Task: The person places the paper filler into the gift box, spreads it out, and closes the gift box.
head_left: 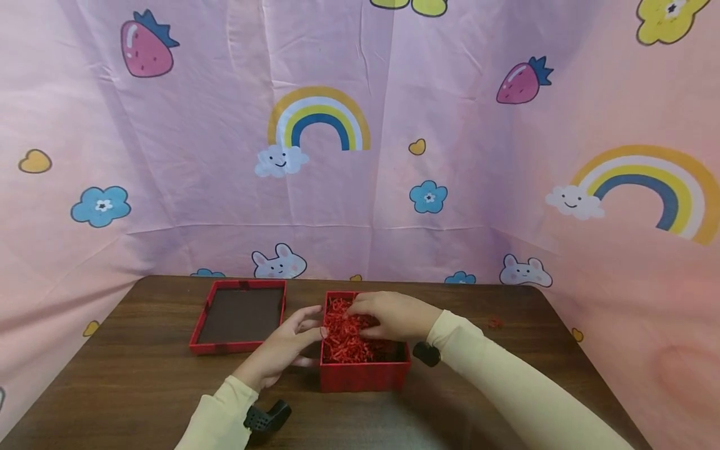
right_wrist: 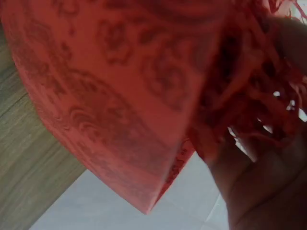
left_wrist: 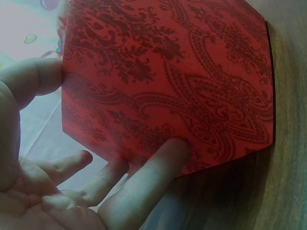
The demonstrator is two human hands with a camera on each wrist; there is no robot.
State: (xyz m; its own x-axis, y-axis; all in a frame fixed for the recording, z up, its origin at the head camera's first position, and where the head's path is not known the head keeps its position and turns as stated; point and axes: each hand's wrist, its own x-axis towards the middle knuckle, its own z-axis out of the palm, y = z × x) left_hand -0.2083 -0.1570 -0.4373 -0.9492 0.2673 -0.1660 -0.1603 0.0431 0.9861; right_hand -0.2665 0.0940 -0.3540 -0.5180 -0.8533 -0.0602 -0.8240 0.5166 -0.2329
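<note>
A red patterned box [head_left: 362, 378] stands without its lid on the table, with red shredded paper [head_left: 344, 342] inside. The shreds fill its left and middle part, while a dark gap shows at the near right corner. My left hand [head_left: 285, 345] is at the box's left side, thumb by the rim. In the left wrist view its spread, mostly straight fingers [left_wrist: 153, 184] touch the patterned wall. Reaching in over the right wall, my right hand [head_left: 394, 315] holds some of the shreds [right_wrist: 254, 91] in its bent fingers. Its fingertips are partly hidden by the paper.
A shallow red lid [head_left: 225, 347] with a dark inside lies open side up, left of the box. One small tuft of red shreds [head_left: 495, 322] lies on the brown wooden table [head_left: 461, 400] at right. Patterned cloth [head_left: 337, 206] hangs behind and beside the table.
</note>
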